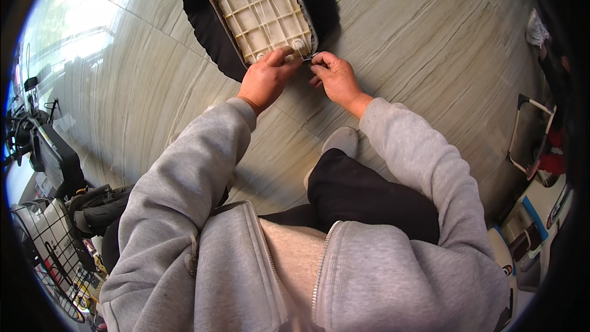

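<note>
One striped grey floor (424, 43) carries one overturned cushion seat (263, 7), lying beyond the shoes, at the hands. Its long axis runs away from the wearer, far end leaning left; its underside faces up, one narrow end toward the wearer. One black fabric cover (321, 1) spreads around one cream ribbed base (246, 23). Two bare hands meet the near end: the left hand (268, 79), fingers bent over the edge; the right hand (335, 76), fingers curled at the right corner. What either grips cannot be told. At least four round knobs (298, 43) and several thin white cords (254, 0) show.
</note>
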`<move>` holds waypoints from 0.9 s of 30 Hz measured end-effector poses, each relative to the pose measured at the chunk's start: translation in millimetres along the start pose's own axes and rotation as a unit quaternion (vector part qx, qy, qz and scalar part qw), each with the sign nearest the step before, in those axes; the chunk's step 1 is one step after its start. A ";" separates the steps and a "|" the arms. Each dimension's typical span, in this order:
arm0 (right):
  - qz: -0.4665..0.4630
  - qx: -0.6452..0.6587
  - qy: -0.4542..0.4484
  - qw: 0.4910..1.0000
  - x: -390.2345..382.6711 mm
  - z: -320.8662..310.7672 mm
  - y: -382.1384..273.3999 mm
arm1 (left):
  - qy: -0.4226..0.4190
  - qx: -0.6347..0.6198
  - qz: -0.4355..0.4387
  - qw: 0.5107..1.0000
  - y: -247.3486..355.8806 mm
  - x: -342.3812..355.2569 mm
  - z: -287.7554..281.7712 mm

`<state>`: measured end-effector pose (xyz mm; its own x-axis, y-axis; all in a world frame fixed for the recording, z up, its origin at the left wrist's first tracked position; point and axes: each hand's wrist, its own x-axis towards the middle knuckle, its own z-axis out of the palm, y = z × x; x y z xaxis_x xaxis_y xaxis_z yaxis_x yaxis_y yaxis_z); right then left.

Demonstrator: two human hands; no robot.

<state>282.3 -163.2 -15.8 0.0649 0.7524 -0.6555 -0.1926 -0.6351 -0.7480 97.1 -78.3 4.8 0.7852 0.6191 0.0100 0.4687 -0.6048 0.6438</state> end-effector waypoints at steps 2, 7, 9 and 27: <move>0.034 -0.009 0.011 0.999 1.0 2.3 -4.3 | -0.003 0.005 -0.001 1.000 -0.8 1.1 -1.4; 0.066 -0.009 0.004 0.998 -6.1 0.3 -9.6 | -0.018 0.007 -0.014 1.000 -1.0 -0.1 -2.5; 0.077 -0.042 0.002 0.996 -6.5 -2.0 -12.9 | -0.029 0.011 -0.021 0.999 -1.2 -1.1 -2.5; -0.119 -0.396 0.001 0.910 24.3 -3.1 -70.8 | -0.011 -0.011 0.004 1.000 -3.1 -0.8 -4.5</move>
<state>300.5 -100.5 20.9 0.0150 0.8858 -0.4639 0.5943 -0.3810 -0.7083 93.2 -74.7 6.2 0.7976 0.6032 -0.0025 0.4545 -0.5983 0.6598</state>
